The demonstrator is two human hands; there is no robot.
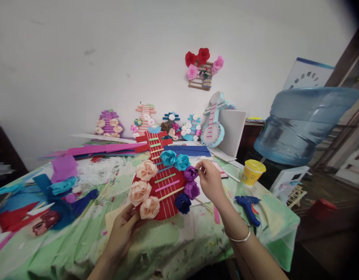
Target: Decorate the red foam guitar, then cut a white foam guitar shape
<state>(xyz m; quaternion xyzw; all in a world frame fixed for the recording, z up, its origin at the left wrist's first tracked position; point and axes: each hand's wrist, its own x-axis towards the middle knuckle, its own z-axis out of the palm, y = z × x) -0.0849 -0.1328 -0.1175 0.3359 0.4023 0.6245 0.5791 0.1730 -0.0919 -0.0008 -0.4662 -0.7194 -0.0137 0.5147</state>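
Note:
A red craft lute [182,175] with white strings and coloured strip frets leans toward me above the table. Peach paper flowers [140,192] line its left side. Turquoise flowers [175,160], purple flowers [192,189] and a dark blue flower [183,203] run down the right. My left hand [124,225] grips the lute's lower left edge, its thumb in front and the other fingers mostly hidden behind. At the upper purple flower, my right hand [209,179] has thumb and fingertips pinched together on the outer petals.
Several finished craft lutes [194,127] stand along the wall. Paper scraps [64,168] and white shreds [98,171] cover the left side. A blue glue gun [249,210], yellow tub [253,172] and phone [220,170] lie right, near a large water bottle [302,124].

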